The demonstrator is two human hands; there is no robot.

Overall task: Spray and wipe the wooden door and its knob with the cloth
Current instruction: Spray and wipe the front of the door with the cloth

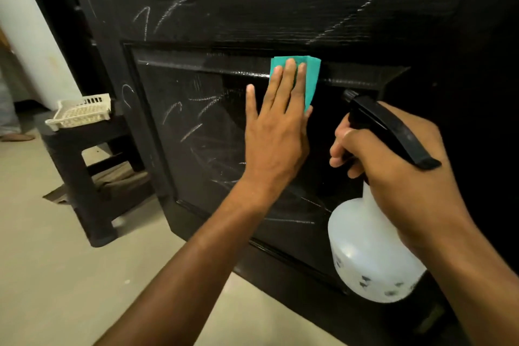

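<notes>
Pale beige flooring (56,275) runs along the foot of the dark wooden door (280,8) that we face, its grained surface crossed by whitish chalk-like scribbles (196,115) on the upper rail and inside the recessed panel. We see no knob from this angle.

Our left hand (276,132) lies flat against the door with fingers straight and slightly spread, pressing the teal cloth (309,78) onto the moulded upper edge of the recessed panel. The folded cloth shows above and to the right of our fingertips, partly over the moulding and partly over the panel below it.

Our right hand (398,166) curls around the neck of the spray bottle (370,255), with fingers wrapped at the black trigger head (393,129). The nozzle points toward the door, just right of the cloth, and the translucent white body hangs below our hand, close to the panel. Whether the trigger is squeezed we cannot tell.

At left, beside the door's edge, a dark stool (90,177) stands on the floor with a cream perforated plastic basket (81,112) on top. A white wall (33,36) rises behind it.
</notes>
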